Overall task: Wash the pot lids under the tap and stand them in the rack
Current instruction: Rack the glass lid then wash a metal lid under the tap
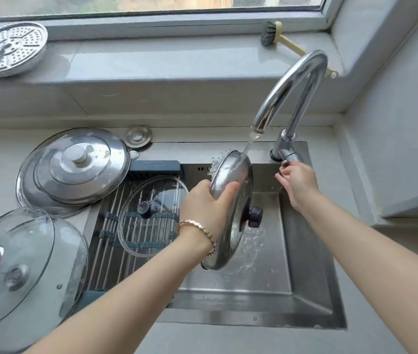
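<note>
The left hand (202,205) grips a shiny steel lid (236,175) by its rim. The lid stands on its edge over the sink (254,297), and water from the tap (294,80) splashes on its top. The right hand (298,183) pinches the tap handle (289,157). A glass lid (151,226) lies flat on the rack (111,251). More lids (75,167) wait on the surface at the left.
</note>
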A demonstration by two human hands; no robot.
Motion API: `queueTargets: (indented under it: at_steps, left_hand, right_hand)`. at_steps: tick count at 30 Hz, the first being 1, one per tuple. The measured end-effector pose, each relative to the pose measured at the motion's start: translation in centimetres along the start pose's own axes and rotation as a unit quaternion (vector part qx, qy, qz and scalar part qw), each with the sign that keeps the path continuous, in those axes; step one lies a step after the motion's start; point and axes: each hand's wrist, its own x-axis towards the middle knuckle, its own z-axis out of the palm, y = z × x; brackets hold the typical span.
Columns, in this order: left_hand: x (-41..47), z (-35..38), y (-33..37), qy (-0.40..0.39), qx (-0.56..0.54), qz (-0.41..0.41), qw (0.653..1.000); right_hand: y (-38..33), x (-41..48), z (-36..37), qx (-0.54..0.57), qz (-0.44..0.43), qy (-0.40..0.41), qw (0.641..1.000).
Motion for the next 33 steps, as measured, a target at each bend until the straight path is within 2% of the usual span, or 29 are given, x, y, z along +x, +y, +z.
queueTargets:
  at_steps: [3,5,7,9,11,13,16,19,23,28,33]
  left_hand:
    - [-0.6,0.1,0.0,-0.012,0.019,0.000,1.000]
    - [-1.0,0.0,-0.1,-0.019,0.038,0.006,0.999]
    - [-1.3,-0.1,-0.1,-0.020,0.044,0.004,0.999]
    - [-1.5,-0.4,-0.1,-0.016,0.035,-0.004,0.999]
    - [-1.7,-0.8,-0.2,-0.008,0.024,-0.004,1.000]
    - [-1.9,-1.3,-0.5,-0.001,0.021,0.003,1.000]
    - [-2.3,-2.1,-1.4,0.007,0.013,0.031,0.999]
    - [-2.5,-2.9,-2.6,-0.027,-0.011,0.061,0.998]
    - [-3.1,-4.5,-5.4,-0.084,0.041,0.077,0.993]
    - [-4.0,-6.1,-11.7,-0.130,0.095,-0.035,0.986]
    - [-5.7,-7.3,-15.1,-0.150,0.091,-0.101,0.979]
  right_hand:
    - [0.1,-0.3,-0.6,-0.069,-0.017,-0.065,0.995]
    - [0.2,-0.3,-1.2,-0.168,-0.027,-0.105,0.980]
    - [0.6,-1.3,-1.4,-0.309,-0.021,-0.129,0.942]
    - [1.5,-3.6,-1.2,-0.398,0.016,-0.174,0.901]
    - [2.9,-6.4,-1.1,-0.399,0.071,-0.233,0.884]
    - [4.4,-8.8,-1.1,-0.326,0.084,-0.262,0.905]
    - [6.1,-10.3,-1.1,-0.236,0.034,-0.220,0.946]
    - [7.2,-10.8,-1.2,-0.257,-0.004,-0.179,0.950]
    - [7.8,-11.0,-1.5,-0.358,-0.057,-0.138,0.922]
    - [7.2,-11.2,-1.3,-0.456,-0.130,-0.124,0.872]
    - [6.5,-11.6,-0.3,-0.471,-0.180,-0.119,0.855]
